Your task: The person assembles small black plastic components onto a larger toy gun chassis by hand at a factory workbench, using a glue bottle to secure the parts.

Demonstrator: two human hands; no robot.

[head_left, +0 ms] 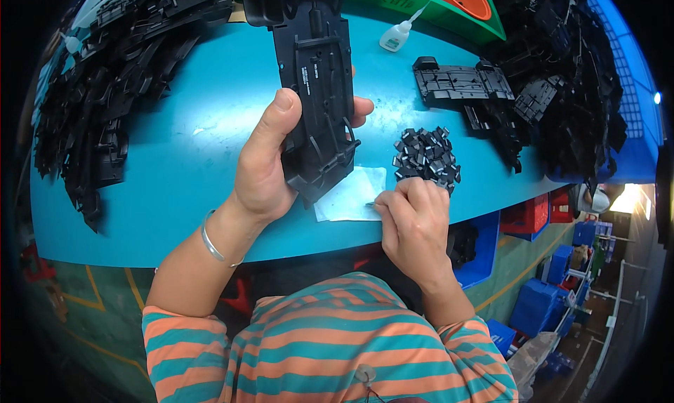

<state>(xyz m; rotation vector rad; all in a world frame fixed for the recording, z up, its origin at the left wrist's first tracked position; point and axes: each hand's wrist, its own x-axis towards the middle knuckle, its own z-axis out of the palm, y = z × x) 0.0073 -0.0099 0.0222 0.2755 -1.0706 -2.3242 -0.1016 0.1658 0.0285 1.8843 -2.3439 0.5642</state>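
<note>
**Black plastic part held up over the blue bench**

The left hand point(263, 168) grips a long black plastic part point(316, 87) upright above the bench point(196, 171), thumb on its near face, fingers wrapped behind. The right hand point(414, 217) rests at the bench edge, fingers pinched closed on a thin metal pin point(370, 204) over a white sheet point(351, 196), just beside a heap of small black clips point(426, 156). A glue bottle point(397, 35) lies farther back.
</note>
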